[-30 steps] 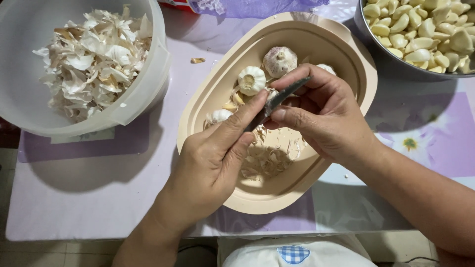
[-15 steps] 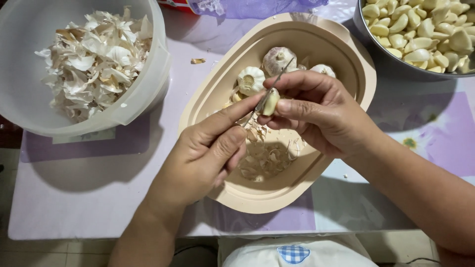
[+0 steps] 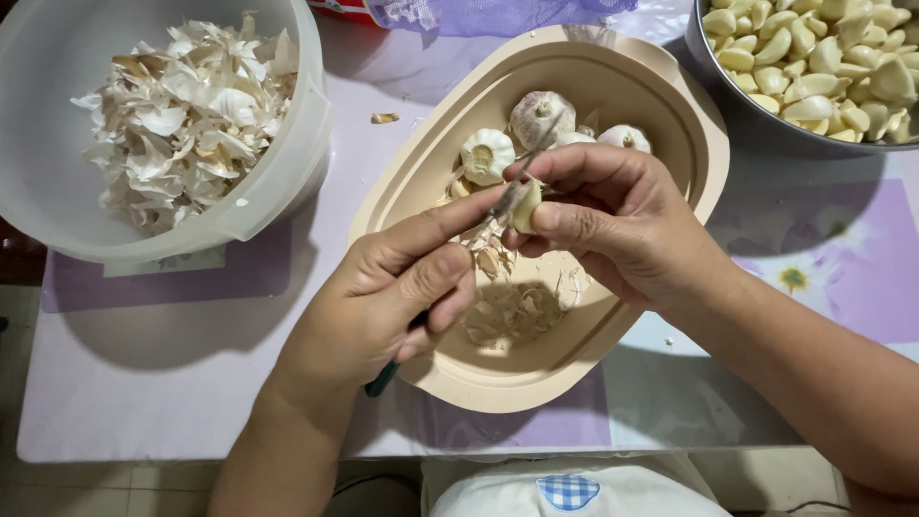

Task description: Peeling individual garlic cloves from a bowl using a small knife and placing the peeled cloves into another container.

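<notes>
My left hand [image 3: 388,302] grips a small knife [image 3: 507,196] with a green handle end; its forefinger lies along the blade. The blade rests against a garlic clove [image 3: 526,206] pinched between the thumb and fingers of my right hand [image 3: 613,215]. Both hands hover over a beige oval tray [image 3: 670,115]. In the tray lie three whole garlic bulbs [image 3: 541,115] at the far end and loose papery skins [image 3: 512,311] under my hands.
A white translucent bowl [image 3: 278,182] full of garlic skins stands at the left. A metal bowl [image 3: 737,115] of peeled cloves sits at the top right. A purple mesh bag [image 3: 488,14] lies at the far edge. The table has a purple flowered cover.
The knife has swung from lying across my fingers to pointing up at the clove. The clove has turned in my right hand and more skin lies in the tray.
</notes>
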